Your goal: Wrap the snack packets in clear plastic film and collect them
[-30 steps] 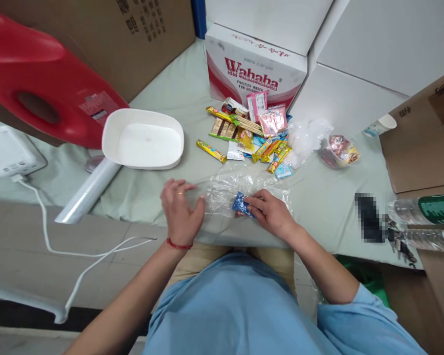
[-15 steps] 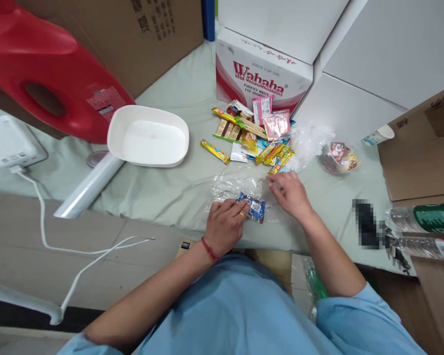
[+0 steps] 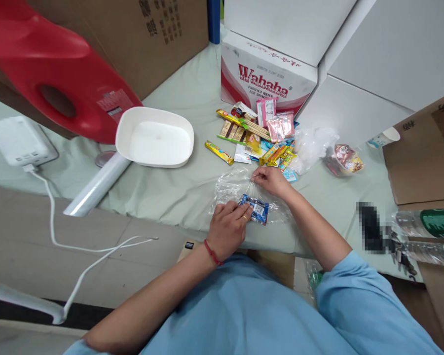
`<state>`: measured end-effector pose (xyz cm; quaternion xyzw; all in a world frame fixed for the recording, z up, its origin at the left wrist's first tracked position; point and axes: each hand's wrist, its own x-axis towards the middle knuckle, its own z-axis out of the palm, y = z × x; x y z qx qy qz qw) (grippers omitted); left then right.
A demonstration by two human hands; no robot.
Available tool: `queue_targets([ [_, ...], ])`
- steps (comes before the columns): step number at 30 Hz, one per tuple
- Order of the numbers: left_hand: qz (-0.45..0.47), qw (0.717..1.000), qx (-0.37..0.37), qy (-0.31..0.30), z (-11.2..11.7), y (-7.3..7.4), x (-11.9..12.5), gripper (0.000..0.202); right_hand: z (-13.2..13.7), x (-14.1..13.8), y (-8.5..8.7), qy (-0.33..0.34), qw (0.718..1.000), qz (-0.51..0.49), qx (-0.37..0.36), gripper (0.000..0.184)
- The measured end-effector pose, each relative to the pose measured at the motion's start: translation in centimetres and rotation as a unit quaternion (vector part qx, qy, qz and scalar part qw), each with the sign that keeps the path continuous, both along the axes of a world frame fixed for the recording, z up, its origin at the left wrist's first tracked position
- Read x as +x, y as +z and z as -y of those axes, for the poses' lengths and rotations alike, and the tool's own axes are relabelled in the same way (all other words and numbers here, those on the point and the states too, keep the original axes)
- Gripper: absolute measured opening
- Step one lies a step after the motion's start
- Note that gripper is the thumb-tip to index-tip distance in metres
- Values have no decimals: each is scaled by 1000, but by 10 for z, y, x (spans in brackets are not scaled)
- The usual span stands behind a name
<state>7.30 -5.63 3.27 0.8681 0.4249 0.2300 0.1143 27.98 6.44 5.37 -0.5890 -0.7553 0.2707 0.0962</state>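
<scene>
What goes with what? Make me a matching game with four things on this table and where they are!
1. blue packet
2. clear bag
3. white tub
4. paper cup

a. beside the red container
b. pinched by the right hand
c. far right, by a brown carton
d. touched by the left hand

Pairs: 1-d, 2-b, 3-a, 4-c

A storeroom-like packing spot: stacked cardboard cartons [image 3: 266,81], cloth-covered table [image 3: 177,192], loose snacks [image 3: 261,135].
</scene>
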Motion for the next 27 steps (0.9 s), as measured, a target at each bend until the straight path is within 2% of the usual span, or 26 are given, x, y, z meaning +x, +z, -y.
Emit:
queue_targets([
  [2, -11, 1000, -15, -1, 0, 1, -1, 41, 9, 5, 5, 14, 997, -63, 52, 11],
  [5, -21, 1000, -23, -2, 2, 0, -1, 46, 42, 5, 14, 82, 984, -98, 122, 17],
  [8, -27, 999, -21, -2, 6, -3, -1, 46, 84, -2, 13, 141, 977, -59, 148, 27],
  [10, -21, 999, -26, -3, 9, -8, -2, 45, 107, -6, 6, 131, 979, -20, 155, 32],
  [14, 70, 995, -72, -24, 11, -19, -8, 51, 131, -12, -14, 87, 981, -2, 174, 36],
  [17, 193, 968, -162, -16, 7, -22, -23, 47, 136, -14, -24, 92, 978, 6, 188, 35],
  [19, 274, 937, -210, 52, 1, -19, -34, 36, 139, -17, -26, 95, 975, 20, 198, 35],
  [21, 321, 909, -198, 175, -9, -16, -44, 31, 142, -20, -25, 94, 973, 35, 210, 38],
  [23, 297, 893, -155, 301, -20, -13, -50, 36, 145, -24, -21, 94, 970, 48, 219, 41],
  [24, 260, 893, -142, 339, -26, -12, -50, 40, 147, -25, -18, 95, 969, 54, 221, 43],
  [25, 215, 899, -140, 355, -30, -12, -49, 43, 149, -27, -16, 96, 969, 60, 220, 44],
  [27, 130, 921, -158, 332, -34, -12, -43, 42, 153, -29, -11, 99, 970, 69, 213, 49],
])
